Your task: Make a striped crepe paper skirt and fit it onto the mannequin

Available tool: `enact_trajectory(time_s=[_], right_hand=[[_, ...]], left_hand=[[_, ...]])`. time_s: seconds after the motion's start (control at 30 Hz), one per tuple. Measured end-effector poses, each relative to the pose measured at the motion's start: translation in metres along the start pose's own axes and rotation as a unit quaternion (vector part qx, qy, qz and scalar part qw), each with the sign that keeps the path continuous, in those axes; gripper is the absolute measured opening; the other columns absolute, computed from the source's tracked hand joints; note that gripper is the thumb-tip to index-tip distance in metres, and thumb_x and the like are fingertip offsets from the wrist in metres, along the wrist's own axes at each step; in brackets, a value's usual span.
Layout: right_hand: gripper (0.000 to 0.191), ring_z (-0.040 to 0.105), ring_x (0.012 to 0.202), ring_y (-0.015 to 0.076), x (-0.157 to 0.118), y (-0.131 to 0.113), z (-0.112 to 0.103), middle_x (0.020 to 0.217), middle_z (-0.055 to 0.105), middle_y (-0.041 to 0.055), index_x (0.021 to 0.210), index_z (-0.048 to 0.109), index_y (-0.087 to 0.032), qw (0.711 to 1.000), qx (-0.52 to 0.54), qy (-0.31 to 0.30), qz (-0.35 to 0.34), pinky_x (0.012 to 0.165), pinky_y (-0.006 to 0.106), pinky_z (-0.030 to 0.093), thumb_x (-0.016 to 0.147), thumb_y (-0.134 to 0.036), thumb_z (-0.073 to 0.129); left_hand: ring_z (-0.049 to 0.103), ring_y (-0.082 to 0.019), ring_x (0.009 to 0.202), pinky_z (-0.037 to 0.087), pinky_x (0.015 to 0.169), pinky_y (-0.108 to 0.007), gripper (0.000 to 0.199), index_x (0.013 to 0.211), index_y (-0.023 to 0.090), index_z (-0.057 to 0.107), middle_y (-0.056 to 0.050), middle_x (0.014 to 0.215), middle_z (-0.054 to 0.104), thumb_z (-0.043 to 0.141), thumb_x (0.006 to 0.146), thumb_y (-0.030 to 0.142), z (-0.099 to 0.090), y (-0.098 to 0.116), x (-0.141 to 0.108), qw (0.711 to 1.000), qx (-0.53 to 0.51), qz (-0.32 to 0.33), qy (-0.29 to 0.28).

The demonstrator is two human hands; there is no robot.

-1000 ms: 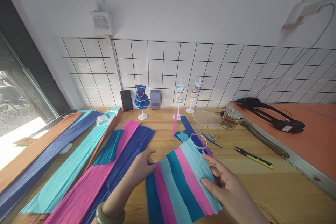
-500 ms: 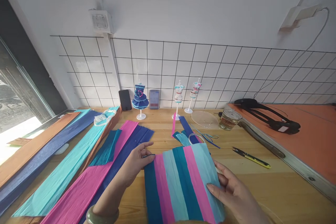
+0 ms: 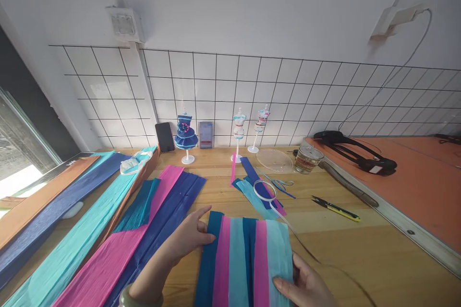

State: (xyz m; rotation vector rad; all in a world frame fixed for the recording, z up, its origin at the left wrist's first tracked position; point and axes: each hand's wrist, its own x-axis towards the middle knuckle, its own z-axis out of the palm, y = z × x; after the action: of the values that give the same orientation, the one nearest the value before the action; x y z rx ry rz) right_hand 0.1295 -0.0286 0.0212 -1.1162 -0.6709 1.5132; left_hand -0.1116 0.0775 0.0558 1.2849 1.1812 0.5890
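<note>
With my left hand I pinch the left edge of the striped paper sheet, index finger stretched out past it; my right hand grips its right side, thumb in front. I have the sheet toward the near edge of the worktop, and cannot tell whether it touches the wood. Snips lie toward the right edge, long paper strips along the left, and a blue-dressed mannequin stands by the far edge.
</note>
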Motion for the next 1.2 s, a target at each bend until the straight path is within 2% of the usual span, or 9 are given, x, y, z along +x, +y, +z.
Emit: enact_trajectory(time_s=[0.13,0.23,0.33,0.53,0.63,0.73,0.83,0.97,1.2], right_hand=[[0.053,0.062,0.1,0.0288,0.009,-0.031,-0.006,0.099,0.07,0.0074,0.103,0.062,-0.02,0.996,-0.066,0.052,0.024,0.084,0.037,0.05,0.056,-0.039,0.079],[0.062,0.063,0.096,0.0262,0.02,-0.046,-0.011,0.094,0.07,0.0043,0.114,0.057,-0.021,0.988,-0.128,0.085,0.03,0.075,0.033,0.053,0.058,-0.038,0.079],[0.059,0.066,0.083,0.0227,0.026,-0.05,-0.012,0.087,0.069,0.0027,0.118,0.053,-0.022,0.987,-0.144,0.012,0.064,0.062,0.03,0.054,0.065,-0.037,0.075],[0.03,0.065,0.07,0.015,0.023,-0.044,-0.004,0.083,0.07,0.0056,0.096,0.064,-0.016,0.976,-0.082,-0.148,0.137,0.064,0.026,0.053,0.072,-0.033,0.07],[0.023,0.064,0.066,0.0126,0.021,-0.042,0.002,0.077,0.069,0.0045,0.088,0.066,-0.014,0.976,-0.042,-0.163,0.135,0.063,0.024,0.052,0.073,-0.031,0.07],[0.023,0.062,0.062,0.0106,0.021,-0.042,0.011,0.074,0.068,0.0035,0.087,0.067,-0.014,0.979,-0.022,-0.162,0.12,0.06,0.022,0.051,0.073,-0.03,0.071],[0.026,0.063,0.061,0.0111,0.02,-0.044,0.022,0.074,0.068,0.0035,0.088,0.066,-0.013,0.98,-0.004,-0.163,0.118,0.06,0.023,0.052,0.072,-0.032,0.072],[0.021,0.06,0.053,0.0075,0.024,-0.041,0.033,0.062,0.065,-0.0012,0.08,0.064,-0.014,0.986,0.052,-0.132,0.093,0.053,0.017,0.05,0.072,-0.031,0.073],[0.015,0.065,0.06,0.0091,0.036,-0.023,0.029,0.071,0.07,0.0003,0.081,0.061,-0.014,0.983,0.159,-0.035,0.087,0.061,0.02,0.055,0.073,-0.02,0.072]], left_hand=[[0.029,-0.007,0.051,0.026,0.047,-0.022,0.076,0.136,0.012,0.034,0.012,0.056,0.028,0.063,0.066,0.016,-0.001,0.0,0.0,0.998,0.035,0.049,-0.004],[0.024,-0.007,0.052,0.021,0.047,-0.023,0.071,0.136,0.016,0.036,0.01,0.061,0.023,0.061,0.07,0.019,-0.006,0.002,-0.001,0.995,0.049,0.089,-0.012],[0.023,-0.007,0.053,0.02,0.048,-0.023,0.071,0.137,0.016,0.031,0.01,0.063,0.021,0.061,0.072,0.022,-0.013,0.005,-0.003,0.995,0.02,0.102,-0.009],[0.026,-0.006,0.05,0.02,0.046,-0.02,0.072,0.137,0.02,0.035,0.01,0.059,0.026,0.068,0.073,0.029,-0.025,0.012,-0.01,0.987,-0.101,0.122,-0.015],[0.044,-0.009,0.056,0.036,0.057,-0.021,0.066,0.132,0.021,0.044,0.007,0.057,0.045,0.07,0.071,0.028,-0.029,0.017,-0.015,0.974,-0.174,0.144,0.016],[0.06,-0.02,0.082,0.044,0.076,-0.027,0.064,0.128,0.021,0.05,-0.002,0.083,0.068,0.071,0.068,0.029,-0.034,0.022,-0.019,0.953,-0.256,0.156,0.049],[0.06,-0.025,0.101,0.045,0.084,-0.029,0.06,0.127,0.021,0.051,-0.005,0.106,0.068,0.068,0.069,0.028,-0.038,0.024,-0.02,0.937,-0.312,0.141,0.074],[0.058,-0.024,0.107,0.044,0.088,-0.03,0.06,0.131,0.024,0.046,-0.004,0.11,0.068,0.061,0.075,0.038,-0.034,0.021,-0.013,0.919,-0.362,0.111,0.11],[0.067,-0.024,0.078,0.05,0.074,-0.037,0.08,0.136,0.012,0.032,-0.01,0.087,0.069,0.042,0.078,0.066,-0.009,0.015,0.003,0.895,-0.443,-0.049,-0.003]])
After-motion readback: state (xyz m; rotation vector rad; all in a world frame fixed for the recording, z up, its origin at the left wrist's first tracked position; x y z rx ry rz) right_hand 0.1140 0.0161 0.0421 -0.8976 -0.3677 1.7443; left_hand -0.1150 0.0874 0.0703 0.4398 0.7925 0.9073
